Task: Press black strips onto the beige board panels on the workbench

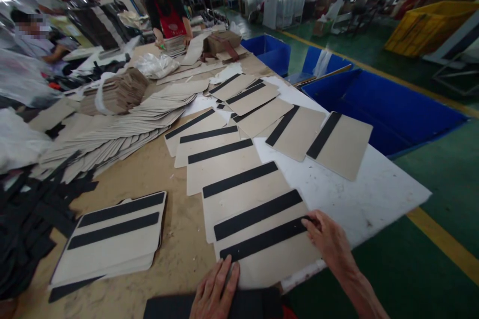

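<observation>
At the near edge of the counter (157, 169), nearest board (269, 254) lying flat, tan, crossed by a black strip (264, 240) running from lower left to upper right. Left hand (215, 291) spread flat, fingers open, pressing the strip's lower left end where board meets counter edge; nothing gripped. Right hand (329, 239) at the strip's upper right end, fingertips bent down onto it at the board's right edge; pressing rather than closed around anything. Board thus directly between both hands, strip spanning the gap from one to the other. Under the left hand's heel, a dark flat piece (254, 304), partly out of view.

Beyond the nearest board, a row of boards (224, 159) overlapped like shingles, each with one black strip, climbing away toward the far end. To the right, on a white sheet (359, 199), two more single-strip boards (329, 144) side by side. To the left, well apart from the hands, a stack of boards (112, 239) bearing two strips on top. Farther left, black scraps (26, 214) heaped; behind, fanned plain boards (112, 129) without strips. Beside the counter on the right, blue bins (381, 109) on a green floor (430, 199). At the far end, a person in a red apron (168, 15) bent over another pile.
</observation>
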The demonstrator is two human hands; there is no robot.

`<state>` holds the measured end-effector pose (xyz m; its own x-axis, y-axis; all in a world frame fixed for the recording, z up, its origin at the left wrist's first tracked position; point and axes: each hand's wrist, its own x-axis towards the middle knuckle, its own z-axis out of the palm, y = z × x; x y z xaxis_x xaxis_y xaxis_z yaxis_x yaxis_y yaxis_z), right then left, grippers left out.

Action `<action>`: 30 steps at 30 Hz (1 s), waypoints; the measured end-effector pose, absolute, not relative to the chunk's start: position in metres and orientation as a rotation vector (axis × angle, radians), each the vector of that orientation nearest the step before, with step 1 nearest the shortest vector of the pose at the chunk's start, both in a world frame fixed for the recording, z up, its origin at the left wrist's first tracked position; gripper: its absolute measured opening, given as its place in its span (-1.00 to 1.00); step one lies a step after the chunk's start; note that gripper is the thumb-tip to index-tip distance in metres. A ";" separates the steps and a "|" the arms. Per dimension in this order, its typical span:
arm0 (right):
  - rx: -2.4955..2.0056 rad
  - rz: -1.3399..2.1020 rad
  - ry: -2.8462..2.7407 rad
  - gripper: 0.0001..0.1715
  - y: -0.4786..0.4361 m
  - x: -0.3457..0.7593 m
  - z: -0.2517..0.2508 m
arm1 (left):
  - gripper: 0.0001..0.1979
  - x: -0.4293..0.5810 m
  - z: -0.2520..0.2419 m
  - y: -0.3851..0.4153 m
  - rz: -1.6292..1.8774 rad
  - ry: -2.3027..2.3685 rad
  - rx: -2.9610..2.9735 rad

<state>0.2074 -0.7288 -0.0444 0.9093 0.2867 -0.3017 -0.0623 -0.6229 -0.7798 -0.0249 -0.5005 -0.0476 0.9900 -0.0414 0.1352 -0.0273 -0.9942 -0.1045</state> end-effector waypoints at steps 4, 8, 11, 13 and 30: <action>-2.214 0.474 -0.192 -0.72 -0.728 0.207 -0.046 | -0.27 -0.026 -0.049 -0.501 -0.211 0.027 -3.079; -2.245 0.436 -0.216 -0.74 -0.728 0.206 -0.044 | -0.33 -0.026 -0.053 -0.499 -0.228 0.061 -3.081; -2.260 0.424 -0.219 -0.73 -0.729 0.206 -0.042 | -0.42 -0.025 -0.047 -0.501 -0.206 0.001 -3.088; -2.266 0.430 -0.197 -0.70 -0.731 0.206 -0.042 | -0.47 -0.025 -0.039 -0.505 -0.160 0.017 -3.082; -2.327 0.518 -0.114 -0.63 -0.735 0.207 -0.045 | -0.56 -0.025 -0.032 -0.515 -0.126 -0.058 -3.143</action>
<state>0.2065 -0.7348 -0.0452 0.9147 0.2293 -0.3328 -0.0680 -0.7245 -0.6860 -0.0252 -0.5148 -0.0322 0.9961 0.0372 0.0800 0.0369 -0.9993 0.0058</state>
